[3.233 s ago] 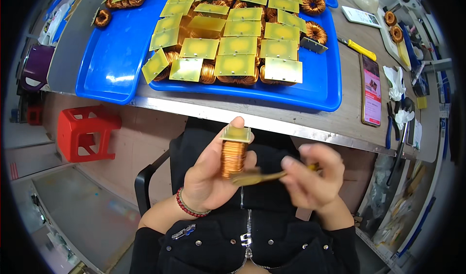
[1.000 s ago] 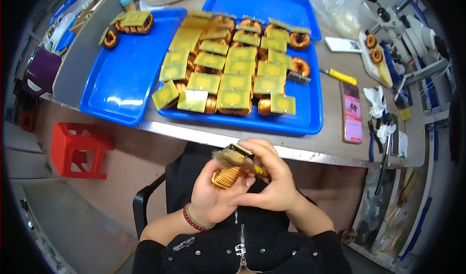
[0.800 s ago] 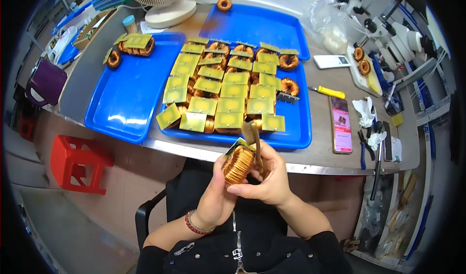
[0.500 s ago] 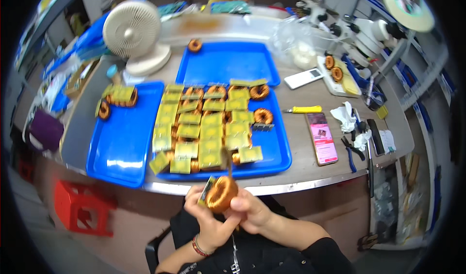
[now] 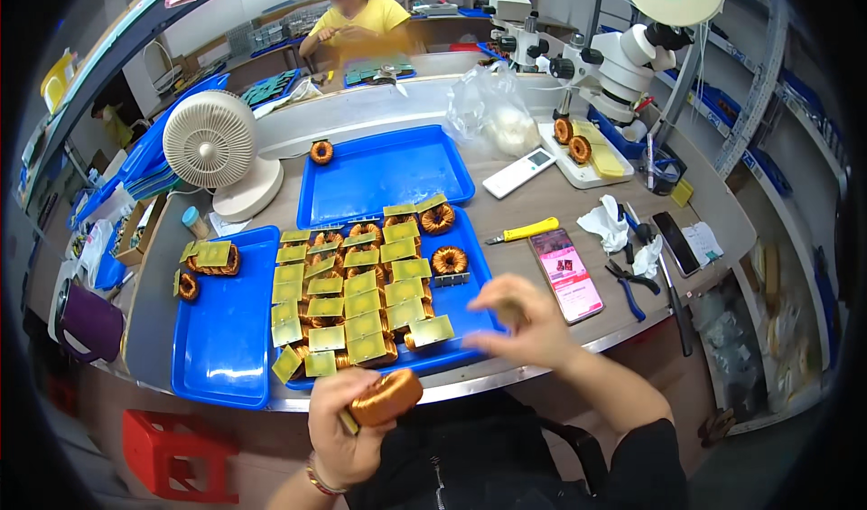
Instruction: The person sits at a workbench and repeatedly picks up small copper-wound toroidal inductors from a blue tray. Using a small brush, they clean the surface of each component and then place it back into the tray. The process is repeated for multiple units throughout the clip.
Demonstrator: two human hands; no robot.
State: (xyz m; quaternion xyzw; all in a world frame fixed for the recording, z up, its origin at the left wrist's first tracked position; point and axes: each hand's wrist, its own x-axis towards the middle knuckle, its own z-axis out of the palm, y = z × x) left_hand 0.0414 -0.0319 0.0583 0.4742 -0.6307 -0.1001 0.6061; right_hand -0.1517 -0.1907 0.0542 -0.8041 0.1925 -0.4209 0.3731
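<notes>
My left hand (image 5: 348, 429) is closed around a copper-wound toroid coil (image 5: 388, 398) in front of the table edge. A bit of yellow-green board shows at the coil's lower left, under my fingers. My right hand (image 5: 533, 329) is raised over the right front corner of a blue tray, apart from the coil, with thumb and forefinger spread. A blurred tan patch lies between its fingers; I cannot make out what it is. In the middle blue tray (image 5: 470, 284), coils with yellow-green boards stand in close rows. Two coils (image 5: 449, 261) at its right side show their rings.
Left is a blue tray (image 5: 221, 347) with several coils; another (image 5: 384, 171) lies behind. A fan (image 5: 209, 140) stands back left. To the right are a yellow utility knife (image 5: 528, 230), a phone (image 5: 566, 275), pliers (image 5: 630, 289) and a microscope (image 5: 623, 68). A person (image 5: 361, 23) sits opposite.
My right hand has let go of the coil and moved right and up. My left hand keeps the coil, now tilted and slightly lower. The view has shifted, showing more of the far side.
</notes>
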